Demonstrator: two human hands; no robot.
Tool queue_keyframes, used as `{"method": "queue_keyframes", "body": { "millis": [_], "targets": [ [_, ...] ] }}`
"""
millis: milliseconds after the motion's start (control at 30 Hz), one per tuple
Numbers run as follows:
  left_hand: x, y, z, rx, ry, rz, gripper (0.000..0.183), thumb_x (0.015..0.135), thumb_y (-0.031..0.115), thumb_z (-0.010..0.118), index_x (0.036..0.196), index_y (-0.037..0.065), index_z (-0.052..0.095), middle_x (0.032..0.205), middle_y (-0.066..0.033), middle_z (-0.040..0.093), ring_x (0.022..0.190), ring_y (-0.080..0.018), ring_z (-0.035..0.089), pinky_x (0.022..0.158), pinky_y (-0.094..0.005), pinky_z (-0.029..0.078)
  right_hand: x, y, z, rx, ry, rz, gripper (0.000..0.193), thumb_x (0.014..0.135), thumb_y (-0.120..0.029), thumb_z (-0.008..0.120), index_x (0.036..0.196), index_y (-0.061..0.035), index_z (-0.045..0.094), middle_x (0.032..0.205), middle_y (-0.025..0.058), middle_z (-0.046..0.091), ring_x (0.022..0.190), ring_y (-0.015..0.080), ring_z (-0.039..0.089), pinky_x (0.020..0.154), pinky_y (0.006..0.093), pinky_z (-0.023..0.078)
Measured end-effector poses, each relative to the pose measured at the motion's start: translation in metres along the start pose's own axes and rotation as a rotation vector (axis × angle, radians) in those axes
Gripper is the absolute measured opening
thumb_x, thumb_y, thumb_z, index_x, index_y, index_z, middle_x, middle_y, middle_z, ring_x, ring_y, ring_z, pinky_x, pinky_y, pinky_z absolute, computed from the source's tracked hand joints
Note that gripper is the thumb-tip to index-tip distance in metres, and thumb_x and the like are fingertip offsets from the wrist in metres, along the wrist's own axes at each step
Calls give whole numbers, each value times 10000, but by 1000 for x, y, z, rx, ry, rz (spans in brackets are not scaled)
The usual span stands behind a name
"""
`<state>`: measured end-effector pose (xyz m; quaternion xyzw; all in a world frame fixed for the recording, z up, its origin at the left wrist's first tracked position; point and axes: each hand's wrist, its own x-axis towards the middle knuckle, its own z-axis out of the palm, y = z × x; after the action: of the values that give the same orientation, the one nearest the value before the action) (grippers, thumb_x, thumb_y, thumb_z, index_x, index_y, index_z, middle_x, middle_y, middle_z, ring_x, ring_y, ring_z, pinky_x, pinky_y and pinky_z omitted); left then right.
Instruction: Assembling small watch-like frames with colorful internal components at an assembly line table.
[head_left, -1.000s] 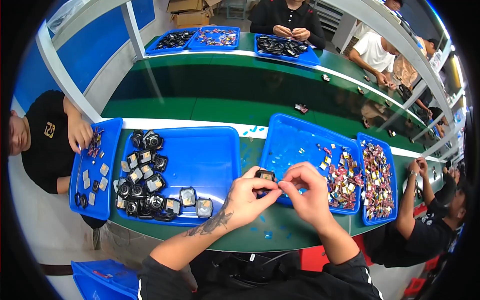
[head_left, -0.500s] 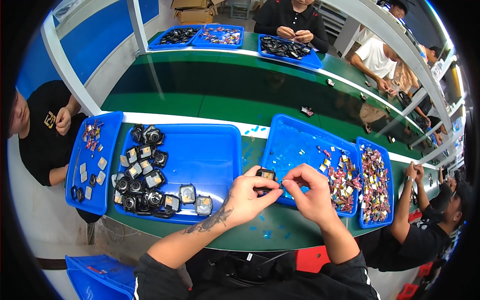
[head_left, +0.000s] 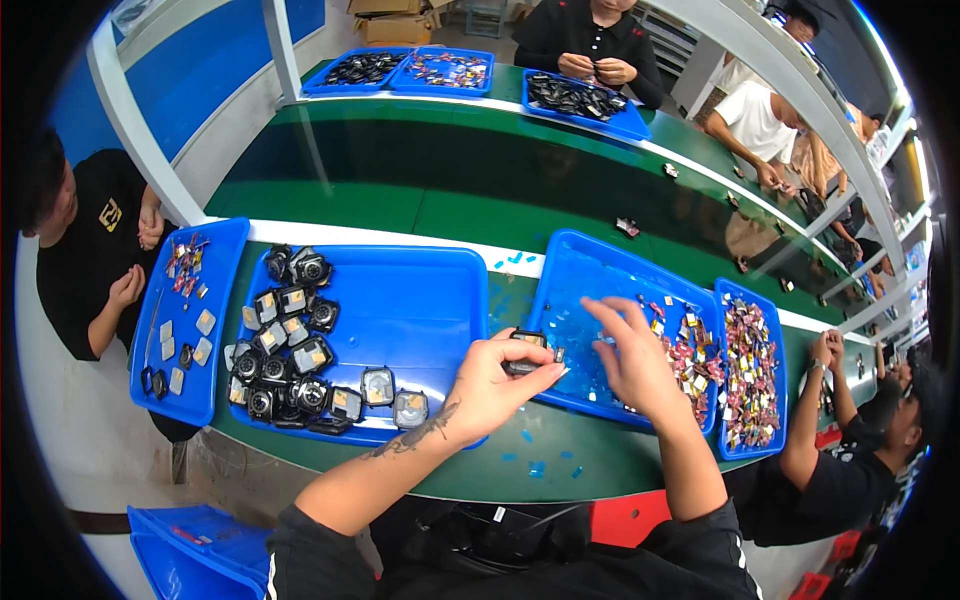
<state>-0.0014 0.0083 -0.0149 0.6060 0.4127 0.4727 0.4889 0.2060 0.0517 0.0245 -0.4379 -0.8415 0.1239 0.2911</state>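
Right fingers part from the case; left fingers alone hold it

The small black case (head_left: 530, 338) sits in the curl of the left hand (head_left: 497, 385), its near side covered by the thumb and fingers. These are pinched narrow around it, and a tiny metallic bit (head_left: 559, 355) shows at the thumb tip. Half a second ago the right fingers were closed together right at that tip; now the right hand (head_left: 640, 375) stands apart to its right, fingers fanned wide over a blue tray (head_left: 590, 262). The two-handed pinch at the case seems to have let go, leaving the left grip as its only support.

Just beyond and beneath the right fingers, that tray carries loose blue film; to their right lies a heap of small red, yellow and silver parts (head_left: 690, 355). Left of the left fingers, a larger tray (head_left: 420, 300) holds clustered black cases (head_left: 290, 375). Nearer than both hands, blue scraps (head_left: 537, 469) dot the green desk (head_left: 450, 480).

Most of the held case is hidden by the left fingers, so its underside cannot be read. The right fingers are slightly blurred; whether a speck clings to them cannot be told. The right hand also covers part of its tray.
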Motion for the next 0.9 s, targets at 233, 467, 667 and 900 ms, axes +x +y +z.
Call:
{"method": "queue_keyframes", "body": {
  "millis": [233,467,667,900],
  "targets": [
    [-2,13,2,-541,-207,-274,178,878,84,679,1027,-12,684,955,-10,652,753,-22,543,612,-177,405,-17,-11,12,806,-123,33,112,899,-10,604,994,-1,662,907,70,619,755,116,574,624,218,473],
    [0,8,2,-252,50,-131,366,962,25,483,1327,42,490,1174,-59,595,930,-77,560,753,-227,461,-19,-21,-1,860,52,263,110,909,-5,594,990,37,656,925,79,609,758,106,605,654,226,528],
    [-4,14,9,-376,33,-89,496,917,-89,456,1395,13,367,1262,-144,544,1188,-184,530,1030,-313,404,-16,-44,-4,785,-111,339,174,895,23,588,1042,14,681,954,88,625,821,136,619,715,246,538],
    [-4,17,11,-380,-4,-34,494,921,-84,455,1402,-20,361,1303,-157,518,1230,-193,507,1043,-315,398,-12,-50,10,484,77,211,150,843,21,650,985,-6,693,916,110,683,826,173,672,668,267,542]
  ]
}}
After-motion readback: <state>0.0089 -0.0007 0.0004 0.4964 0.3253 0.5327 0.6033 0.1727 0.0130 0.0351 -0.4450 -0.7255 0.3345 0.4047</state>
